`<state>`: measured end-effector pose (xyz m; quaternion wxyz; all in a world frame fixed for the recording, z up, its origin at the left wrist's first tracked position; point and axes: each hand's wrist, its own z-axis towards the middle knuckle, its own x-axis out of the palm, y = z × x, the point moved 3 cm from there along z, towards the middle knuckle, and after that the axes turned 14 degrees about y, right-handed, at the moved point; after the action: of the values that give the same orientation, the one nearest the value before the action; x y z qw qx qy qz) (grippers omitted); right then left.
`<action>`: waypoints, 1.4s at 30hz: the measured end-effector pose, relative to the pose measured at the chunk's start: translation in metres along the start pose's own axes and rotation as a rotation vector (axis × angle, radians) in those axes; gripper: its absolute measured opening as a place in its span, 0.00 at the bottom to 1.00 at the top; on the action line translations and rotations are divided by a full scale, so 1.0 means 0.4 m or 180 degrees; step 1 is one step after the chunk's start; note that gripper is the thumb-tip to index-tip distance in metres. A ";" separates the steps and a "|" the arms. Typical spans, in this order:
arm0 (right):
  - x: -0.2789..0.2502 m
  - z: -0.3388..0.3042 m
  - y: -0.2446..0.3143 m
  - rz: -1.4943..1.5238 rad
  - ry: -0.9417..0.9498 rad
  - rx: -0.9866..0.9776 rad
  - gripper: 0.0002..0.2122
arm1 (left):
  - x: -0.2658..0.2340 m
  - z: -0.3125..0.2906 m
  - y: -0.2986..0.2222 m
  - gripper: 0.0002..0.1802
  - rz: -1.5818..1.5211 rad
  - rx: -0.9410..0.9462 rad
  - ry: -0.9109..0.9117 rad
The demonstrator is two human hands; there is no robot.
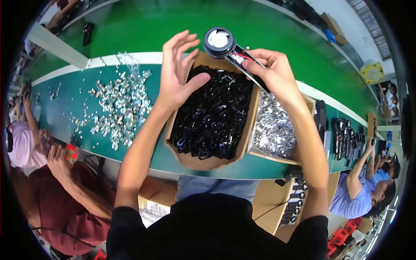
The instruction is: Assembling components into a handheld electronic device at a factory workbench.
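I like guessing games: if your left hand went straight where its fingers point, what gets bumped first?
Probably the round black head with a white centre, on the black handle the right hand grips. The fingers of the left hand lean towards it, but depth is unclear.

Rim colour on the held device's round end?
Black rim around a white centre; head view.

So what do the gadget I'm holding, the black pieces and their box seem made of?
Gadget: its black body is probably plastic, semi-gloss, from the highlights on its round rim. Black pieces: glossy, likely plastic given the bright glints, though coated metal is possible. Box: matte brown cardboard, by its ragged, papery edge.
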<state>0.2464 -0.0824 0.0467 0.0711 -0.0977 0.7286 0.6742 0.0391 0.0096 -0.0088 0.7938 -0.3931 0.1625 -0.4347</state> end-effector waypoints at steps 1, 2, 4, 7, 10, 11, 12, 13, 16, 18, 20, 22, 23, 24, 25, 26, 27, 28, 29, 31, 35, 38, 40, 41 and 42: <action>-0.023 0.020 -0.007 -0.0100 -0.0171 0.0049 0.10 | -0.007 -0.005 0.000 0.50 0.0255 -0.0090 -0.0095; -0.044 0.044 -0.020 -0.0187 -0.0334 0.0092 0.10 | -0.014 -0.012 -0.001 0.48 0.0521 -0.0187 -0.0197; -0.118 0.102 -0.062 -0.0193 -0.0621 0.0382 0.08 | -0.017 -0.008 -0.007 0.43 0.0615 -0.0136 -0.0190; -0.219 0.205 -0.166 -0.0941 -0.0985 0.0854 0.06 | -0.055 -0.028 0.023 0.38 0.0494 -0.0295 -0.0300; -0.279 0.261 -0.244 -0.1294 -0.1393 0.0913 0.11 | -0.057 -0.024 0.061 0.35 0.0174 -0.0494 -0.0104; -0.285 0.269 -0.248 -0.1383 -0.1346 0.1047 0.13 | -0.056 -0.021 0.074 0.35 0.0176 -0.0527 -0.0011; -0.293 0.269 -0.250 -0.1466 -0.1337 0.1198 0.15 | -0.054 -0.025 0.083 0.35 0.0139 -0.0486 0.0098; -0.303 0.273 -0.263 -0.1653 -0.1355 0.1150 0.16 | -0.049 -0.021 0.102 0.35 0.0153 -0.0562 0.0212; -0.278 0.260 -0.241 -0.2170 -0.1020 0.1408 0.18 | -0.078 -0.039 0.139 0.40 0.0088 -0.0762 0.0420; -0.304 0.184 -0.219 -0.2578 -0.1291 0.0885 0.23 | -0.106 -0.044 0.137 0.41 0.0122 -0.0655 0.0366; -0.334 0.062 -0.131 -0.2204 -0.0981 0.0744 0.25 | -0.149 -0.067 0.113 0.41 0.0254 -0.0752 0.0224; -0.458 -0.157 -0.113 -0.2576 -0.1121 0.0622 0.17 | -0.150 -0.056 0.128 0.41 0.0349 -0.0671 0.0294; -0.522 -0.288 -0.127 -0.2597 -0.1379 0.0753 0.14 | -0.143 -0.049 0.137 0.40 0.0327 -0.0648 0.0343; -0.573 -0.423 -0.139 -0.2852 -0.1635 0.0975 0.12 | -0.134 -0.041 0.142 0.39 0.0307 -0.0619 0.0389; -0.614 -0.568 -0.181 -0.3276 -0.2073 0.0806 0.10 | -0.125 -0.031 0.141 0.39 0.0282 -0.0598 0.0417; -0.620 -0.686 -0.229 -0.3378 -0.2535 0.1647 0.09 | -0.125 -0.029 0.135 0.38 0.0325 -0.0655 0.0434; -0.648 -0.804 -0.292 -0.3593 -0.2445 0.1863 0.12 | -0.114 -0.017 0.135 0.37 0.0327 -0.0686 0.0473; -0.611 -0.870 -0.328 -0.3687 -0.2727 0.1843 0.15 | -0.125 -0.018 0.120 0.37 0.0356 -0.0671 0.0461; -0.606 -0.917 -0.354 -0.3336 -0.2532 0.2198 0.20 | -0.131 -0.017 0.111 0.36 0.0378 -0.0836 0.0426; -0.573 -0.951 -0.396 -0.3247 -0.2368 0.2269 0.25 | -0.127 0.006 0.084 0.34 0.0593 -0.1033 0.0350; -0.532 -0.941 -0.406 -0.3667 -0.2132 0.2136 0.25 | -0.079 0.108 -0.005 0.28 0.1392 -0.0863 0.0374; -0.528 -0.961 -0.424 -0.3742 -0.2221 0.2237 0.24 | 0.011 0.209 -0.085 0.23 0.1843 -0.0640 0.0566; -0.523 -0.944 -0.396 -0.4053 -0.2268 0.2012 0.24 | 0.045 0.239 -0.185 0.23 0.2212 -0.0369 0.0795; -0.519 -0.938 -0.383 -0.4351 -0.2299 0.1812 0.24 | 0.068 0.247 -0.218 0.22 0.2338 -0.0215 0.0838; -0.519 -0.938 -0.377 -0.4352 -0.2295 0.1811 0.24 | 0.087 0.253 -0.244 0.22 0.2340 -0.0218 0.0835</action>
<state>0.4945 -0.4576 -0.0202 0.7176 -0.2756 0.5836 0.2618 0.0645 -0.0005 0.1334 0.8555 -0.2760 0.4070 -0.1623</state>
